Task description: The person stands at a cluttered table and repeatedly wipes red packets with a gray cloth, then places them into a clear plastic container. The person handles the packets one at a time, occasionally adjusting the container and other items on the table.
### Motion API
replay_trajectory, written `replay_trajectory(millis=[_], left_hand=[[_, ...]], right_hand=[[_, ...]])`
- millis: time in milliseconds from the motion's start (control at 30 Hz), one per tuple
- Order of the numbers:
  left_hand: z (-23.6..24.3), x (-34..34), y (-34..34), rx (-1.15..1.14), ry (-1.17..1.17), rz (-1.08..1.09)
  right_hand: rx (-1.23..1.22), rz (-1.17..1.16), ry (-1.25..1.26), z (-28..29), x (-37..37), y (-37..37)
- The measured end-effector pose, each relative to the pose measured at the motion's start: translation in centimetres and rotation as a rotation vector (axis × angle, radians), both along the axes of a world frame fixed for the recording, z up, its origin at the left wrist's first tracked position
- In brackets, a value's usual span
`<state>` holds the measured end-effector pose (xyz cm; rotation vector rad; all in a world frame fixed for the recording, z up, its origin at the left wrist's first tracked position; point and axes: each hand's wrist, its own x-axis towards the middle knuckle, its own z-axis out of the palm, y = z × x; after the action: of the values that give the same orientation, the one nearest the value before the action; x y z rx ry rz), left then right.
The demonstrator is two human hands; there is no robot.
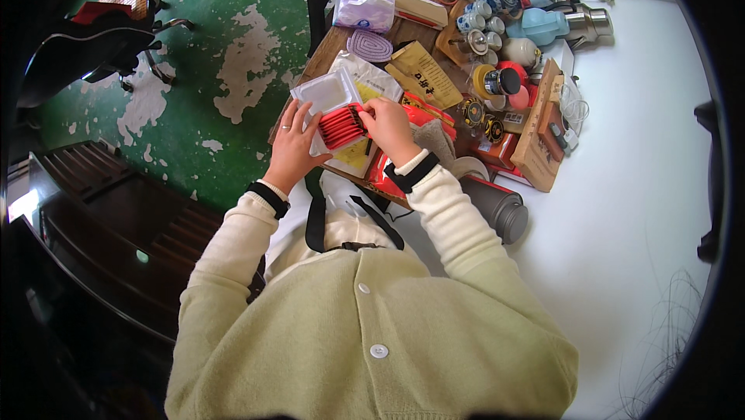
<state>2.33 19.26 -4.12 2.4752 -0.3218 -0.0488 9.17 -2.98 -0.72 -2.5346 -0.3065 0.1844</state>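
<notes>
A clear plastic box [327,92] lies with its lid folded back on the near end of the wooden table. Inside its near half stands a tight row of small red packets [338,131]. My left hand [292,145] grips the box's left side, fingers along the rim and thumb at the near edge. At the row's right end, the thumb and fingertips of my right hand [390,128] pinch a red packet with dark print. Part of that packet is hidden behind the fingers. Under the box are a white plastic bag [374,79] and yellowish paper.
Beyond the box lie a brown paper envelope [424,75], a purple coiled mat [369,45] and a tissue pack [365,10]. Cups, jars and a light blue jug [538,26] crowd the right. A dark grey canister [497,209] lies by my right forearm. An office chair [85,55] stands left.
</notes>
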Motion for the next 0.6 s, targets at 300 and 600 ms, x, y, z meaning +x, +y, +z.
replay_trajectory(millis=[300, 600], left_hand=[[-0.1, 0.0, -0.1, -0.006, 0.015, 0.000], [0.1, 0.0, 0.1, 0.002, 0.016, -0.002]], right_hand=[[-0.077, -0.022, -0.043, -2.3, 0.2, 0.8], [-0.032, -0.071, 0.064, -2.1, 0.2, -0.2]])
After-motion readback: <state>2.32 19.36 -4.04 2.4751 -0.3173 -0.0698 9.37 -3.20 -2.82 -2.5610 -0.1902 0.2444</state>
